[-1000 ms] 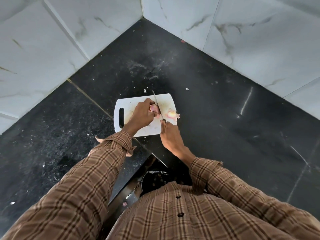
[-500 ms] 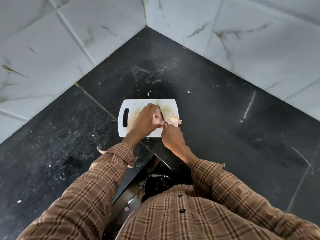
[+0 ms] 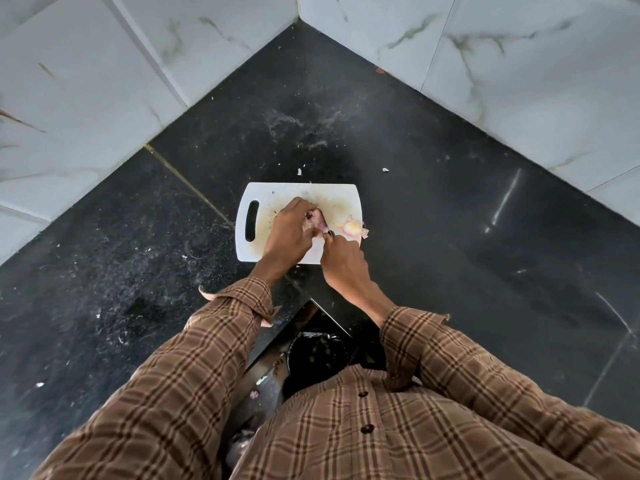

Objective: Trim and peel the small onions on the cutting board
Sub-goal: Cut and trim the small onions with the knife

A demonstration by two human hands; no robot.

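A white cutting board [image 3: 277, 195] with a handle slot on its left lies on the black counter. My left hand [image 3: 289, 233] pinches a small pinkish onion [image 3: 318, 218] over the board's middle. My right hand [image 3: 343, 259] grips a knife [image 3: 330, 233] whose dark handle end shows at the onion; the blade is mostly hidden by the onion and fingers. A pale peeled onion [image 3: 352, 227] with loose skin lies at the board's right edge.
The black stone counter [image 3: 433, 237] runs into a corner of white marble wall tiles [image 3: 104, 81]. Small peel scraps [image 3: 300, 172] lie beyond the board. A dark opening with a round black bin [image 3: 317, 355] sits below the counter's front edge.
The knife blade stood upright over the board a second ago; now it is lowered against the onion in my left hand. Both hands stay close together over the board.
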